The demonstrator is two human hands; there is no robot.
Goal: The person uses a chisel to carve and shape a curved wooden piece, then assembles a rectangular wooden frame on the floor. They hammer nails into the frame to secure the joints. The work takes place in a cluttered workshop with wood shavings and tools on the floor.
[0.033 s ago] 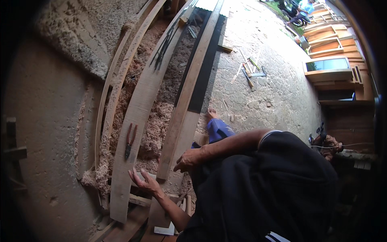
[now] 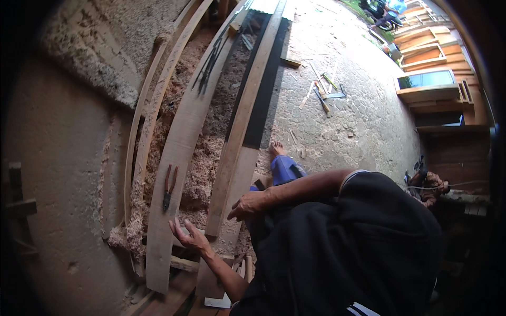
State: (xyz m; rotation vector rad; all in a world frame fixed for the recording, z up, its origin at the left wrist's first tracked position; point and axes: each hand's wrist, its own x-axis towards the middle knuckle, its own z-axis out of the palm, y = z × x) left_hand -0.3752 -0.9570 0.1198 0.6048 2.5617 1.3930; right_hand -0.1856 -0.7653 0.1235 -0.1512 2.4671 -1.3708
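Observation:
My left hand (image 2: 191, 238) is open, palm partly up and fingers spread, at the right edge of a long pale board (image 2: 176, 142). It holds nothing. Just beyond its fingertips, a pair of pliers (image 2: 169, 188) with reddish handles lies on that board. My right hand (image 2: 249, 204) has its fingers curled together, with nothing showing in them. It is beside a narrow wooden beam (image 2: 237, 145) that rests lengthwise on a wider board, pale at the near end and black farther along. The undersides of the right fingers are hidden.
Wood shavings (image 2: 203, 168) fill the gap between the boards. Thin dark strips (image 2: 208, 66) lie on the left board's far part. A saw (image 2: 321, 100) and other tools lie on the cracked concrete floor (image 2: 321, 131). Wooden frames (image 2: 427, 87) stand right; another person (image 2: 433, 187) is low beside them.
The view has shifted very slightly. Both hands keep nearly the same pose, and the pliers stay on the board.

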